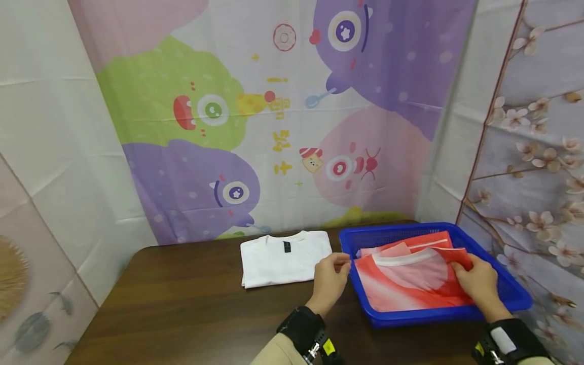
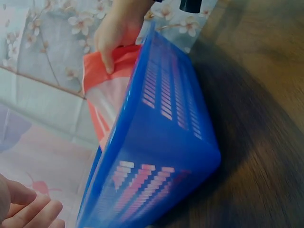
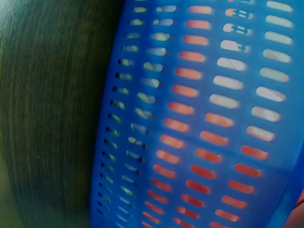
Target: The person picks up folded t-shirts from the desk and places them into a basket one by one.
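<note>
A red and pink shirt [image 1: 406,286] with a white collar band lies in the blue plastic basket [image 1: 429,317], over more red and pink cloth [image 1: 429,241]. My right hand [image 1: 478,281] pinches the shirt's right upper part, thumb on top. By the basket's left rim is my left hand [image 1: 330,280], its fingers loosely bent with nothing between them. In the left wrist view, the left fingers [image 2: 33,211] stand apart from the basket wall [image 2: 161,128]. Only the basket's slotted side [image 3: 199,114] and a sliver of hand show in the right wrist view.
A folded white T-shirt [image 1: 280,266] with a black neck label lies left of the basket on the brown wooden table [image 1: 191,304]. Behind the table hangs a cartoon-print curtain [image 1: 283,203]. A flower-print curtain [image 1: 538,203] hangs close to the basket's right side.
</note>
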### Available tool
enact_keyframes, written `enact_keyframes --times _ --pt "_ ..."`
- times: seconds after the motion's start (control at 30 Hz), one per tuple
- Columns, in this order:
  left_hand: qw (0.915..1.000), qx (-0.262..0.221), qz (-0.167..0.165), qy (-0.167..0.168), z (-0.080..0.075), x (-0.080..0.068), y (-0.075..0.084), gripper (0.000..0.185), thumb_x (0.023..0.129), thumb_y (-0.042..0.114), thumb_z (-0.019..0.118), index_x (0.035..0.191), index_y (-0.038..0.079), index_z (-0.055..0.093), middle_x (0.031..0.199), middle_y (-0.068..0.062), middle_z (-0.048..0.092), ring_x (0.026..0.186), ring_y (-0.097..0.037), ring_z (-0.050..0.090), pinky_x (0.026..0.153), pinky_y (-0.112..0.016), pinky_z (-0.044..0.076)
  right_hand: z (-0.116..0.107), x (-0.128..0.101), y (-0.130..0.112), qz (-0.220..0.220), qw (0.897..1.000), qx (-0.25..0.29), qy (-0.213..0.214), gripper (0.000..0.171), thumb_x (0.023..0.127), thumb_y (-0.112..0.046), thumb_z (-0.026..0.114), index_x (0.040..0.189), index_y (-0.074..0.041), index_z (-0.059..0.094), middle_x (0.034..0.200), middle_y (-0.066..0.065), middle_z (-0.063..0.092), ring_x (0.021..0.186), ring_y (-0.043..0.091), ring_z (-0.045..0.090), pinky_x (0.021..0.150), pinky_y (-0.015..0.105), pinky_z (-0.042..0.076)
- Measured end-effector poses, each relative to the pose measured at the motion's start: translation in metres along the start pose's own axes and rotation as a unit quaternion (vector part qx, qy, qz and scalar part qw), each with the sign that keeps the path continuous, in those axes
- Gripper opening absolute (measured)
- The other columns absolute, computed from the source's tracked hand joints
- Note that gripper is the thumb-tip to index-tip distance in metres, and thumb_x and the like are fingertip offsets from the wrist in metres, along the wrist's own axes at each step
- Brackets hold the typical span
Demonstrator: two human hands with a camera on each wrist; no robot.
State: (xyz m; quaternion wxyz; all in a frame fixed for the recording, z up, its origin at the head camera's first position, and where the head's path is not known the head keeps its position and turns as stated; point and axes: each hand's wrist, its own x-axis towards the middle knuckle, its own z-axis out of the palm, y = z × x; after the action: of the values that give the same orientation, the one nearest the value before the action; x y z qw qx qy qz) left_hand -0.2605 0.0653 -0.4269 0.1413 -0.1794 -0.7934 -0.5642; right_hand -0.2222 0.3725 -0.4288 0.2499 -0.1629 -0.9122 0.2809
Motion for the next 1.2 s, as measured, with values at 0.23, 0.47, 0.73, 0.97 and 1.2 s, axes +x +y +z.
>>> enact_keyframes --times 0.23,0.47,0.73,0.97,1.2 --pt "0.9995 -0.026 -0.008 0.015 -0.012 -0.007 -0.009 0.012 0.086 -0.003 0.063 0.094 -0.008 0.070 0.087 -0.019 0.075 0.074 -0.026 0.072 0.066 -0.017 0.054 -0.007 0.003 0.003 0.004 1.000 -0.012 -0.016 0.032 0.089 -0.011 0.058 0.108 0.015 0.057 0.103 0.041 0.059 0.080 0.046 0.056 0.070 0.049 0.046" --pt "0.9980 -0.051 -0.033 0.020 -0.014 -0.020 -0.014 0.011 0.086 -0.001 0.064 0.092 -0.008 0.070 0.084 -0.020 0.074 0.074 -0.026 0.071 0.067 -0.016 0.053 -0.015 0.006 0.011 0.036 0.999 -0.006 -0.004 0.040 0.092 -0.014 0.056 0.121 0.013 0.051 0.114 0.040 0.057 0.097 0.051 0.056 0.084 0.055 0.043" --pt "0.9971 -0.039 -0.061 0.022 -0.021 -0.029 -0.028 0.012 0.086 0.004 0.068 0.092 -0.006 0.070 0.084 -0.018 0.075 0.074 -0.023 0.072 0.064 -0.014 0.052 -0.026 0.015 0.025 0.109 0.993 -0.004 -0.045 0.061 0.096 -0.024 0.051 0.138 0.014 0.031 0.131 0.042 0.044 0.118 0.056 0.044 0.100 0.062 0.030" --pt "0.9966 -0.039 -0.071 0.016 -0.023 -0.035 -0.029 0.009 0.086 0.001 0.067 0.091 -0.004 0.071 0.085 -0.017 0.075 0.074 -0.023 0.072 0.064 -0.013 0.051 -0.022 0.014 0.026 0.076 0.995 -0.018 -0.058 0.056 0.094 -0.024 0.054 0.130 0.016 0.039 0.125 0.041 0.050 0.113 0.054 0.051 0.094 0.059 0.037" --pt "0.9960 -0.050 -0.072 0.013 -0.031 -0.042 -0.029 0.009 0.086 0.001 0.066 0.092 -0.003 0.071 0.086 -0.017 0.075 0.075 -0.025 0.073 0.063 -0.012 0.050 -0.020 0.027 0.020 0.076 0.978 -0.072 -0.179 0.061 0.092 -0.030 0.052 0.124 0.021 0.043 0.128 0.044 0.046 0.113 0.057 0.047 0.094 0.060 0.041"
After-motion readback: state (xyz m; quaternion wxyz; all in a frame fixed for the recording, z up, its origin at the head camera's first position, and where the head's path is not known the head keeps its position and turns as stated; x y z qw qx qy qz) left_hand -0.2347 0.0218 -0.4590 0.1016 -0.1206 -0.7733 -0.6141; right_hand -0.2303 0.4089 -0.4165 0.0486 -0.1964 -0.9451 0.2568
